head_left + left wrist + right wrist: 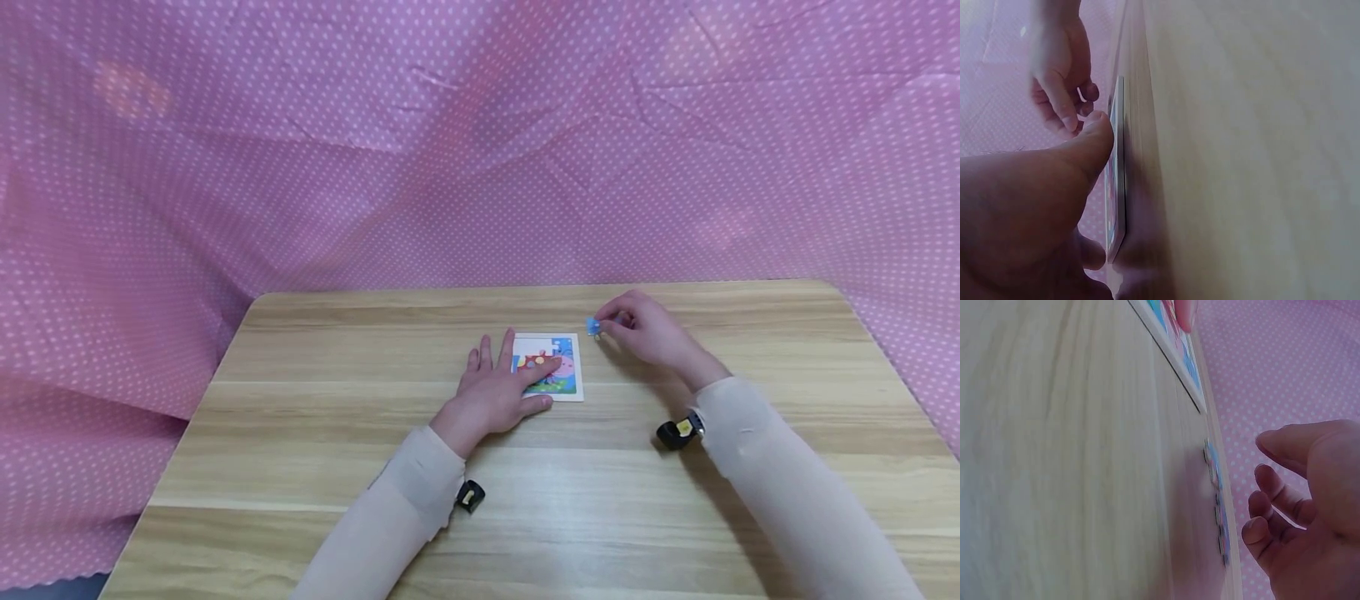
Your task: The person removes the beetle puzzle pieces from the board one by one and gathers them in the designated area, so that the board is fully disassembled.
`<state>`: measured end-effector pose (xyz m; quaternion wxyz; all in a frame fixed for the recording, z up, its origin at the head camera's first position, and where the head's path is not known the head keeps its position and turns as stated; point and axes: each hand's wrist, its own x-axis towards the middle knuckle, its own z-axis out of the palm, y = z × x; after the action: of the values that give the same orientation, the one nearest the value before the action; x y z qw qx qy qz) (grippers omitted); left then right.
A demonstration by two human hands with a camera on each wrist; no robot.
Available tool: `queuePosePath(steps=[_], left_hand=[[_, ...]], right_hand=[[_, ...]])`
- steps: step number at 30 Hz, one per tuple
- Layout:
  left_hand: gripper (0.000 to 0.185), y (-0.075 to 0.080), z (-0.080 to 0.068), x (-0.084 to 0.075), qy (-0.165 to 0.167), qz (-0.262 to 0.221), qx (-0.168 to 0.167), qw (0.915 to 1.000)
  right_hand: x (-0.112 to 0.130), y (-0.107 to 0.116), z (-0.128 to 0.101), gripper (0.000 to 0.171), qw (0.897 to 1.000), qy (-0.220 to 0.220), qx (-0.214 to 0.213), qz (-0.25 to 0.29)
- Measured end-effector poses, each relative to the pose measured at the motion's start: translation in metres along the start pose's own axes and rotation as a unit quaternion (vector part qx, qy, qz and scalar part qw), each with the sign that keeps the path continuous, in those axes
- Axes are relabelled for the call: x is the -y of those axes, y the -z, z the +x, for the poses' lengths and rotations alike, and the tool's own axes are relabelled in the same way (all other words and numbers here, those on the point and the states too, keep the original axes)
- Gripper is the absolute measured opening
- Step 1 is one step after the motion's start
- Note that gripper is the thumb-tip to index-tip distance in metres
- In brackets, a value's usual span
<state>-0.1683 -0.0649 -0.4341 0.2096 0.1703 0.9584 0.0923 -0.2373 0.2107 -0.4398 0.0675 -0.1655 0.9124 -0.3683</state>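
A small jigsaw puzzle in a white-edged tray (pixel 581 385) lies on the table, part of its picture filled with a pink cartoon figure in red. My left hand (pixel 491 396) rests across its left side with fingers spread, the index finger over the picture and the thumb by the near edge. Right of the tray, my right hand (pixel 648 329) hovers at the loose blue puzzle pieces (pixel 592 326). From the right wrist, its thumb and loosely bent fingers (pixel 1291 450) stand apart with nothing between them, while puzzle pieces (pixel 1213 465) lie flat on the tabletop.
The wood-grain table (pixel 337 350) ends at a back edge close beyond the tray. Behind it hangs a pink polka-dot cloth (pixel 480 167). Black wrist devices (pixel 677 432) are strapped at both sleeves.
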Motion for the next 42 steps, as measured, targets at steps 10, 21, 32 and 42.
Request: queuePosePath(steps=[10,21,32,42], left_hand=[[0.058,-0.004,0.0,0.0,-0.003,0.009,-0.001,1.0],[0.058,-0.004,0.002,0.0,-0.007,0.024,-0.007,0.9997],[0.057,-0.002,0.001,-0.002,-0.008,0.024,-0.006,0.9997],[0.057,-0.003,0.001,-0.001,-0.004,0.027,-0.006,0.9996]], right_hand=[[0.013,-0.013,0.002,0.023,1.0,0.011,0.014,0.01],[0.023,-0.034,0.01,0.018,0.999,0.018,0.038,0.019],[0.031,-0.045,0.013,0.015,0.998,0.037,0.049,0.0],[0.034,-0.05,0.015,0.013,0.998,0.036,0.058,-0.015]])
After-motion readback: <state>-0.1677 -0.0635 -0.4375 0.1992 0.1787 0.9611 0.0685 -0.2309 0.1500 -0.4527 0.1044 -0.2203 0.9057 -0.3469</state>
